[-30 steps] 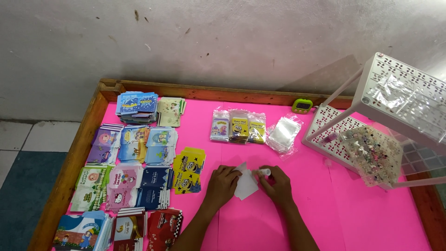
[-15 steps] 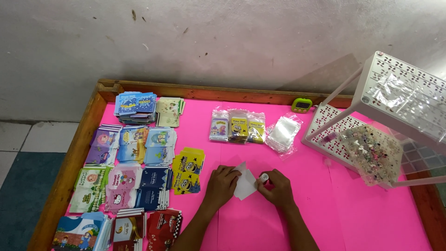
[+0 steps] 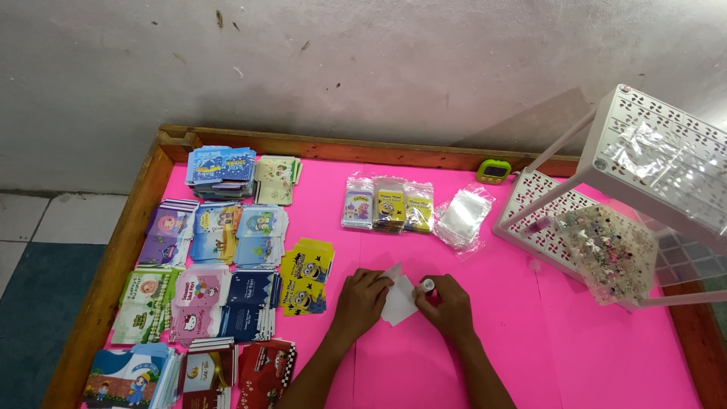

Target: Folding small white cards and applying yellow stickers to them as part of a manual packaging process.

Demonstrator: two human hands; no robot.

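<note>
A white paper [image 3: 399,301] lies on the pink counter [image 3: 485,356], between both hands. The left hand [image 3: 360,300] presses its edge flat, fingers together on it. The right hand [image 3: 448,307] has its grip clamped on a small tube [image 3: 428,285] just beside the paper. To do this well, I think the left hand should keep the paper from sliding. Yellow cards [image 3: 306,276] lie near the left hand; clear bags [image 3: 463,216] and a white rack [image 3: 606,197] stand well apart, so nothing blocks.
</note>
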